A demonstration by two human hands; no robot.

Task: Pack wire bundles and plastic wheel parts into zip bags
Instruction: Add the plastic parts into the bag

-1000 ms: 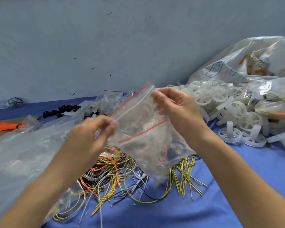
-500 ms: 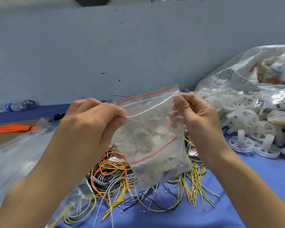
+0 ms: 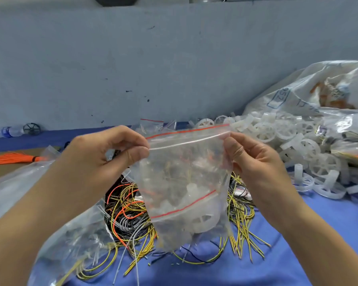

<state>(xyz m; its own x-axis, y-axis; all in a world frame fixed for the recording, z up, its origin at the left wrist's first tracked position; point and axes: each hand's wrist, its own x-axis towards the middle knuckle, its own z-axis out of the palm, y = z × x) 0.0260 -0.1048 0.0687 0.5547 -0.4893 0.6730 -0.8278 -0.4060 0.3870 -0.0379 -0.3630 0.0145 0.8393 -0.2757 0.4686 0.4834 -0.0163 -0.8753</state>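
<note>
Now the zip bag (image 3: 184, 182) hangs in the air between both hands, stretched taut, likely so its seal strip can be pressed closed. Left hand (image 3: 103, 159) pinches the strip's left end between thumb and curled fingers; right hand (image 3: 254, 159) pinches the right end likewise. Below the fingers, inside the bag, sit a white plastic wheel part (image 3: 201, 220) and smaller bagged pieces. Beneath it lie loose wires (image 3: 130, 215); right of the right fingers, a pile of wheels (image 3: 310, 149).

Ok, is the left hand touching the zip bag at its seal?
Touching. The head view shows the left hand pinching the zip bag at the left end of its seal, thumb and fingers closed on the plastic.
</note>
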